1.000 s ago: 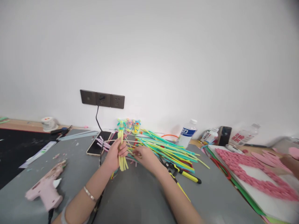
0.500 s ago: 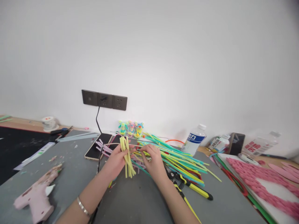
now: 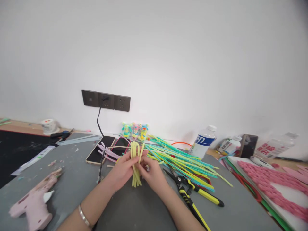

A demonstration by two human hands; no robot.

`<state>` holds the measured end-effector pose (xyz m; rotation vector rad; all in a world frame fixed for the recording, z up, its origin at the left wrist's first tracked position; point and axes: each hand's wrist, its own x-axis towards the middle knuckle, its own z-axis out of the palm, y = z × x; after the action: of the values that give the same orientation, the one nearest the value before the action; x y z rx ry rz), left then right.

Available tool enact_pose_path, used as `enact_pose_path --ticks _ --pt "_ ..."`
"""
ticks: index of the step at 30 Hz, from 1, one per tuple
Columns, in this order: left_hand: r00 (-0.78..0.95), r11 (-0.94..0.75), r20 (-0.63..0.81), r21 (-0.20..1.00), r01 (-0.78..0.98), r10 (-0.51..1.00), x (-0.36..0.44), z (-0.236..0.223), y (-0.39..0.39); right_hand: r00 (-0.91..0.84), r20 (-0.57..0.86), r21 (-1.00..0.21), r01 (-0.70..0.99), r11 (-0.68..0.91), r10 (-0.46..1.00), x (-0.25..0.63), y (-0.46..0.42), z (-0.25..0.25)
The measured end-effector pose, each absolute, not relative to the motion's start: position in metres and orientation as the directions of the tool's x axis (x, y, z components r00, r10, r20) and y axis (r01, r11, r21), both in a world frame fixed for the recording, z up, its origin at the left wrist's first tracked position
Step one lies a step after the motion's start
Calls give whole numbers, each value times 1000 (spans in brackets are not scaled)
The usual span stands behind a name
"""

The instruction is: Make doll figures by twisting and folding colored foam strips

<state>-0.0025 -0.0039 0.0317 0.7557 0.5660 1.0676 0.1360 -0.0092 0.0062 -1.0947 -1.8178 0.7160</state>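
Note:
A bundle of folded yellow pipe cleaners point(image 3: 135, 160) stands nearly upright over the grey table point(image 3: 134, 208). My left hand point(image 3: 123, 170) is closed round its middle from the left. My right hand point(image 3: 152, 172) pinches the same bundle from the right, fingers together at its middle. Just right of my hands lies a loose pile of green, yellow and teal pipe cleaners point(image 3: 183, 158). Pale pink pipe cleaner pieces point(image 3: 107, 151) lie to the left.
Yellow-handled cutters point(image 3: 194, 192) lie right of my right wrist. A pink glue gun point(image 3: 33, 205) rests at the front left. Two phones point(image 3: 103, 149) lie under a wall socket point(image 3: 106, 101). Small pipe-cleaner figures point(image 3: 135, 130), water bottles point(image 3: 204, 141) and a pink woven board point(image 3: 271, 186) sit further back and right.
My right hand has left the loose pile and come to the yellow bundle. The bundle has shifted right and towards the middle, both hands now on it.

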Motion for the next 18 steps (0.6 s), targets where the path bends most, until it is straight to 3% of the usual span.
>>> enact_pose_path --ticks 7,13,18 --pt "404 310 -88 791 -527 911 -2 35 -7 -258 252 -937 175 302 932 137 -8 8" --pt "438 290 -89 861 -417 895 1 30 -7 -314 209 -953 147 265 926 138 -8 7" --pt "419 332 -169 874 -356 892 3 31 -9 -368 185 -962 123 245 911 136 -12 5"
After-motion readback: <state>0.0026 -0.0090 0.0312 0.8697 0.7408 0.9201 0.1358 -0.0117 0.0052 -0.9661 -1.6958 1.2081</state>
